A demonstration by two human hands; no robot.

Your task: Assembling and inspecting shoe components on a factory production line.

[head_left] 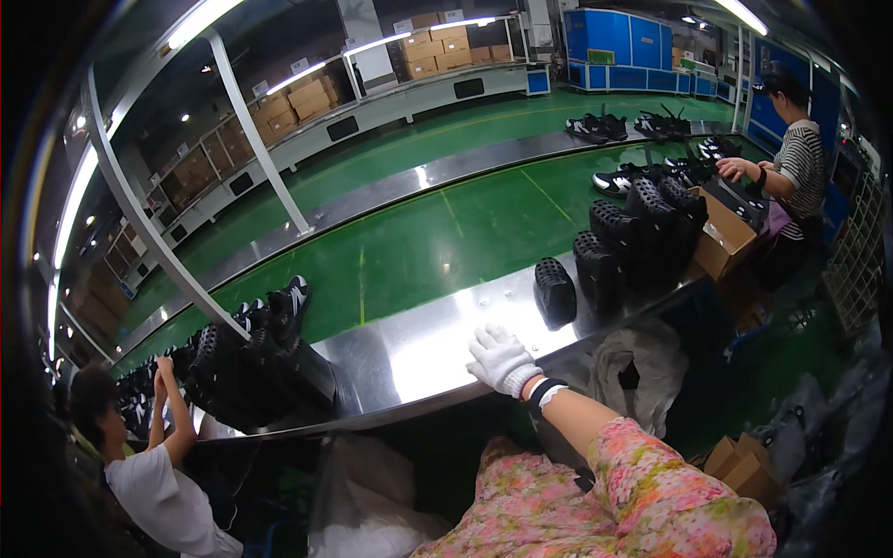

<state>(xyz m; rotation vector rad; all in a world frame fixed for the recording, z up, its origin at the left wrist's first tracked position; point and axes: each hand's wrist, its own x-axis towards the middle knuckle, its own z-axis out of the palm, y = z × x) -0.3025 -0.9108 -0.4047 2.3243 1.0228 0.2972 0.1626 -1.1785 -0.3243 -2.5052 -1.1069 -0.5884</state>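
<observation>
Right hand (502, 359) in a white glove rests flat on the steel bench (409, 358), fingers open, holding nothing; left hand isn't in view. Nearest black shoe mold (555, 291) stands just beyond it (close to the edge), so a careless sweep could probably knock it off.

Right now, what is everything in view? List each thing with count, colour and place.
belt: one, green, running across the middle
steel ledge: one, silver, along the belt's near side
black moulds: several, black, on the ledge at right
shoes: several, black and white, far side of the belt
cartons: many, brown, on far shelves
open box: one, brown, right of the moulds
co-workers: two, far right and lower left
right hand: white glove, resting on the ledge
left hand: not in view
</observation>
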